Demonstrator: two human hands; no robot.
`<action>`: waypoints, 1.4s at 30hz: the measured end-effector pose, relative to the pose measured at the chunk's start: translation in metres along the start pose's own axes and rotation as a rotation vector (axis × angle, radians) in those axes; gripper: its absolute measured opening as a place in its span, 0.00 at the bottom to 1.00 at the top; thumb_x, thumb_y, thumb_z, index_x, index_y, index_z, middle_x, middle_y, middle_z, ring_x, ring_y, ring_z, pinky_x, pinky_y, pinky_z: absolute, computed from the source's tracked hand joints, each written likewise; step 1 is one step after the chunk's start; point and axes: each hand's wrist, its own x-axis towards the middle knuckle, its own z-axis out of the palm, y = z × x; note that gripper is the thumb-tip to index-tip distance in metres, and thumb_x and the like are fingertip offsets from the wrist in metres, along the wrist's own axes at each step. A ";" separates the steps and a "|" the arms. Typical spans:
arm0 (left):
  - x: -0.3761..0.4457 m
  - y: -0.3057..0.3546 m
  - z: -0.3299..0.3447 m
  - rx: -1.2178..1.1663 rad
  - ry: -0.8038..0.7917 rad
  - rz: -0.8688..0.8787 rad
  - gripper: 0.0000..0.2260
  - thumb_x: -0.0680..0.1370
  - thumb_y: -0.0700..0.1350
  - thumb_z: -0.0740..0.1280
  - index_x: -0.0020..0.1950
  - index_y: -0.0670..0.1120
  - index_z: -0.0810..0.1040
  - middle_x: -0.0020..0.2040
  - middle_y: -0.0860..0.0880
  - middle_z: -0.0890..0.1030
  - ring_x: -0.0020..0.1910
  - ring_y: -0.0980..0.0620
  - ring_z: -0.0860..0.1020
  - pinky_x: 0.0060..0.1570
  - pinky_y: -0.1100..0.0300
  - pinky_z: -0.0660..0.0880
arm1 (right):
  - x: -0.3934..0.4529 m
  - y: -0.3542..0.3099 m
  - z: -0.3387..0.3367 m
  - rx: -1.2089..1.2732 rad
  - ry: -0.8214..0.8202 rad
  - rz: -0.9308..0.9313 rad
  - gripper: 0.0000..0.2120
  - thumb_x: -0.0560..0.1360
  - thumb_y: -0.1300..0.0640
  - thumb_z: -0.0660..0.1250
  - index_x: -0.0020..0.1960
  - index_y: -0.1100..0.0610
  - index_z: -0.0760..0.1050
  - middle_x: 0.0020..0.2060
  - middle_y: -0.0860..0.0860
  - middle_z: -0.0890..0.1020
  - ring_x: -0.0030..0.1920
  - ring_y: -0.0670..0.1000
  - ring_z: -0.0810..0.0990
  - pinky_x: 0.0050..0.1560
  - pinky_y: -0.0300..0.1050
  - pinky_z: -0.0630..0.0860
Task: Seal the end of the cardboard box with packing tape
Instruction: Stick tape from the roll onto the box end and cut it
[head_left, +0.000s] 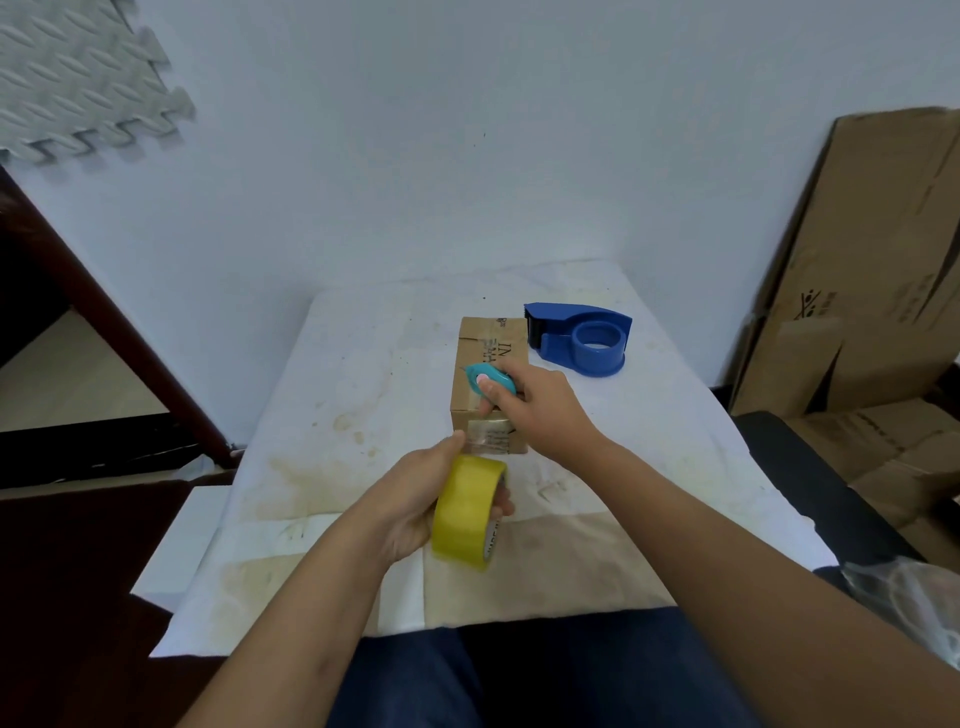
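A small brown cardboard box (485, 343) lies on the white-covered table (363, 395), its near end facing me. A strip of clear tape (485, 434) runs from that near end down to a yellow roll of packing tape (465, 512). My left hand (415, 499) is closed around the roll just in front of the box, thumb up by the strip. My right hand (540, 410) rests over the box's near top edge and grips a small teal cutter (488, 378) with a pink slider, its tip pointing left.
A blue tape dispenser (584, 335) with no roll in it stands right of the box. Flattened cardboard boxes (872, 270) lean against the wall at right, beside a dark seat (810, 483). A dark wooden frame (104, 322) is on the left.
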 end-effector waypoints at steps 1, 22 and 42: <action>0.001 0.000 -0.001 -0.024 -0.007 -0.008 0.18 0.82 0.47 0.59 0.62 0.35 0.77 0.47 0.32 0.82 0.36 0.41 0.84 0.38 0.53 0.83 | 0.000 0.000 0.000 -0.002 -0.006 0.006 0.11 0.81 0.48 0.59 0.51 0.54 0.76 0.39 0.46 0.86 0.38 0.44 0.78 0.37 0.35 0.71; 0.016 -0.007 0.003 -0.038 0.028 0.025 0.15 0.80 0.42 0.61 0.65 0.38 0.72 0.47 0.32 0.85 0.34 0.43 0.84 0.36 0.55 0.82 | 0.004 -0.028 -0.038 -0.172 -0.240 -0.038 0.14 0.79 0.48 0.63 0.47 0.59 0.78 0.35 0.51 0.82 0.29 0.41 0.72 0.31 0.34 0.65; 0.011 -0.007 0.004 -0.013 0.049 0.045 0.15 0.80 0.40 0.59 0.66 0.38 0.69 0.45 0.33 0.85 0.30 0.45 0.83 0.34 0.56 0.81 | 0.001 -0.053 -0.031 -0.798 -0.571 -0.066 0.15 0.79 0.49 0.63 0.52 0.60 0.80 0.45 0.55 0.84 0.38 0.49 0.74 0.33 0.38 0.66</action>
